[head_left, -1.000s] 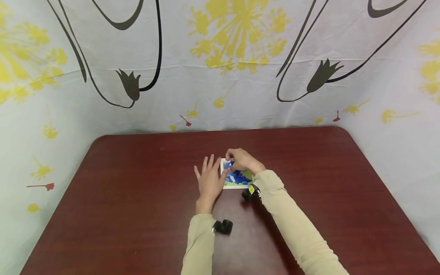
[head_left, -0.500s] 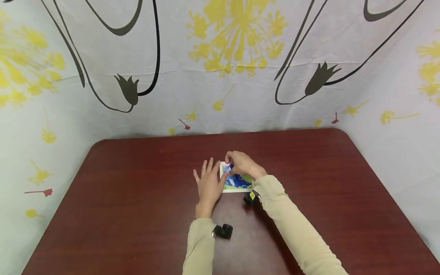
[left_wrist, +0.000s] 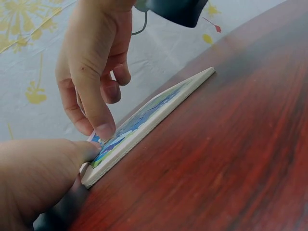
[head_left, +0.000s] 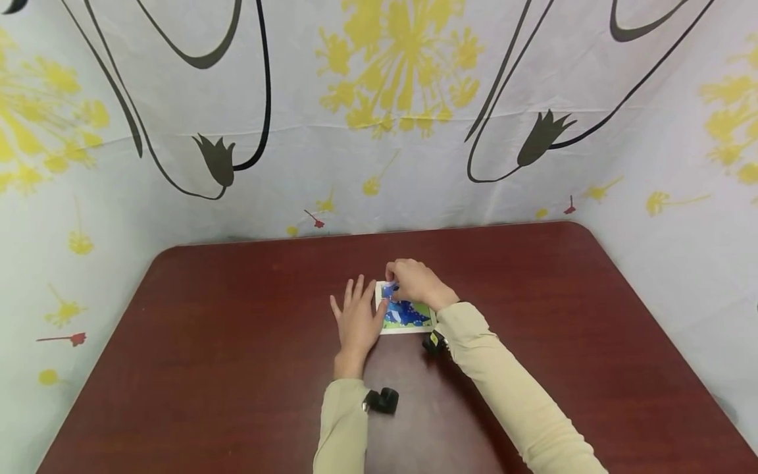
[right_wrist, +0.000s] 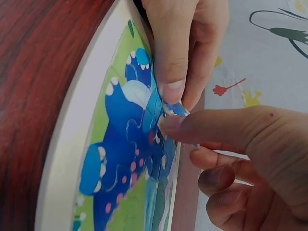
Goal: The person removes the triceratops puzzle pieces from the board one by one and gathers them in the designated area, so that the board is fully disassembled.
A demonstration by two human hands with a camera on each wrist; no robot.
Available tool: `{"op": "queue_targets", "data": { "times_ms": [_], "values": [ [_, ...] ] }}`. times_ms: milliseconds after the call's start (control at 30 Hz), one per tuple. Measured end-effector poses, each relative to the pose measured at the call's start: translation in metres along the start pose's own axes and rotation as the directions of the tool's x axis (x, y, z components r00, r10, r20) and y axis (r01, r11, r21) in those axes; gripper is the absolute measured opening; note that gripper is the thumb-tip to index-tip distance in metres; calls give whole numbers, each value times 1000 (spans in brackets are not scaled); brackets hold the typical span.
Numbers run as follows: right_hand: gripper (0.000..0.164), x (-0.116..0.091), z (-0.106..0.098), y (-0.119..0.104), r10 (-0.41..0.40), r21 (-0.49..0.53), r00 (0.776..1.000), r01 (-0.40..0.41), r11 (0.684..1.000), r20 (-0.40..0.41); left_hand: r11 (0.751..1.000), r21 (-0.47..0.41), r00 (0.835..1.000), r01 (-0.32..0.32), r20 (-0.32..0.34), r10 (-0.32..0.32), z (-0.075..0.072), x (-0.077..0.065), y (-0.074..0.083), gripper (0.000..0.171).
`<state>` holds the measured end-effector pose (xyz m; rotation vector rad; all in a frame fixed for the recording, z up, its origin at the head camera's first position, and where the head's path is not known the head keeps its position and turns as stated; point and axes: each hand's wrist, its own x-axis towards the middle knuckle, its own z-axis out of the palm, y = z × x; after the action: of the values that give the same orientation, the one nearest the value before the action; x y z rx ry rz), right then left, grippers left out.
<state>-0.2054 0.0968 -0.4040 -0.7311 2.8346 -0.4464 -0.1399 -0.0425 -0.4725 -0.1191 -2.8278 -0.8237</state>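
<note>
Left hand [head_left: 358, 322]: fingers straight, spread, at left edge of puzzle board [head_left: 407, 330]. Left wrist view adds thumb [left_wrist: 82, 151] over board's pale rim. Board flat on table [head_left: 237, 355], blue dinosaur picture [right_wrist: 120, 120]. Right wrist view shows what head view hides: piece [right_wrist: 177, 109] pinched, thumb against fingers, by right hand [head_left: 417, 283].
</note>
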Motion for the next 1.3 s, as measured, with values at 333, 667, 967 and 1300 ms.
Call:
{"op": "queue_targets", "data": {
  "times_ms": [333,667,967,1300],
  "values": [
    [24,-23,-12,35,34,152,992,-15,988,-121,1000,-2,1000,14,17,-14,-1,1,0,51],
    [27,-52,-17,82,162,277,978,-121,953,-129,1000,-2,1000,22,19,-22,-2,0,1,51],
    [24,-57,-10,97,199,322,976,-161,933,-90,1000,-12,1000,18,9,-17,-3,2,2,52],
    [26,-52,-2,96,226,455,973,-179,872,-51,999,-10,999,43,3,-43,0,2,2,57]
  ]
}}
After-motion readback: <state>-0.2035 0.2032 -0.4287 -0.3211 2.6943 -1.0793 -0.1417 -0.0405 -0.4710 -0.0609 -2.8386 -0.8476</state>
